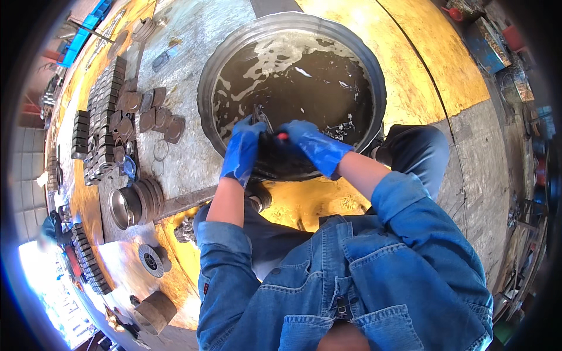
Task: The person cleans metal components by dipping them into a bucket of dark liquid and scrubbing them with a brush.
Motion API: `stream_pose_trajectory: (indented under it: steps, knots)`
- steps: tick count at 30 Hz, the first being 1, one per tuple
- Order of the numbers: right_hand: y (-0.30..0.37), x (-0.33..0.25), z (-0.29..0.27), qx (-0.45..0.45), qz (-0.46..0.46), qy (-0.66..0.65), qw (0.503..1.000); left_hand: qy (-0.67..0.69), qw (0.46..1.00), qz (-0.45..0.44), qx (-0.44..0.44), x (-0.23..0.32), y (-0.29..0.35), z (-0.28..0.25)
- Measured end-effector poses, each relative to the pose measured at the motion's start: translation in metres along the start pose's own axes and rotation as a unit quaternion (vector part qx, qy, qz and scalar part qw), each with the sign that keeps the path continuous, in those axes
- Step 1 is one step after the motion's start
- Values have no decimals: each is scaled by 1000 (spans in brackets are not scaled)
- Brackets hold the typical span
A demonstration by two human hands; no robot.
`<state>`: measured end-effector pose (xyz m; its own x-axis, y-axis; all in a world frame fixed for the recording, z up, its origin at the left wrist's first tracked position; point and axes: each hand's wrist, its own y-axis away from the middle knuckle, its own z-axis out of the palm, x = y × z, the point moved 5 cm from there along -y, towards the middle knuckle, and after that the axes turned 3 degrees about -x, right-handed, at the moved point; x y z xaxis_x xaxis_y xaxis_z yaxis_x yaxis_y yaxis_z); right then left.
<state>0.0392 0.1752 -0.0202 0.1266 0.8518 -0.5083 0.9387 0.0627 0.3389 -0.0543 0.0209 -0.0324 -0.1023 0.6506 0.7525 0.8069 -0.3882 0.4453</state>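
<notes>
Hands in blue rubber gloves work over the round black basin [374,76] of dark liquid: left hand [243,149] and right hand [313,146] both grip the dark metal part [261,120] between them, above the near rim.

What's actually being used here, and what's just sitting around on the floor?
In use:
- left hand and right hand, both in blue gloves
- dark metal tool gripped between them
- round basin of dark foamy liquid

Lying about:
- rows of metal blocks
- flat metal plates
- stacked rings
- cylinder
</notes>
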Motion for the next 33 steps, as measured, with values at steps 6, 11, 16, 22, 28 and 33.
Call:
stream_pose_trajectory:
  steps: [6, 11, 16, 22, 28, 33]
  knots:
    - [-6, 75, -36, 133, -51, -473, 869, 142, 984, 81, -74, -3, -8, 11]
    - [-13, 16, -49, 18, -112, -500, 858, -91, 993, 48, -57, -48, -45, 7]
    - [-13, 24, -67, 73, -80, -352, 930, -169, 984, 27, -43, -21, -37, 6]
    - [-15, 15, -71, 56, -74, -533, 841, -127, 991, -23, -20, -18, -21, 7]
    - [-19, 15, -51, 75, -73, -463, 880, -132, 990, -38, 3, -41, -24, 0]
    - [-47, 38, -33, 95, 103, -497, 856, -25, 1000, -12, 4, -21, -3, 2]
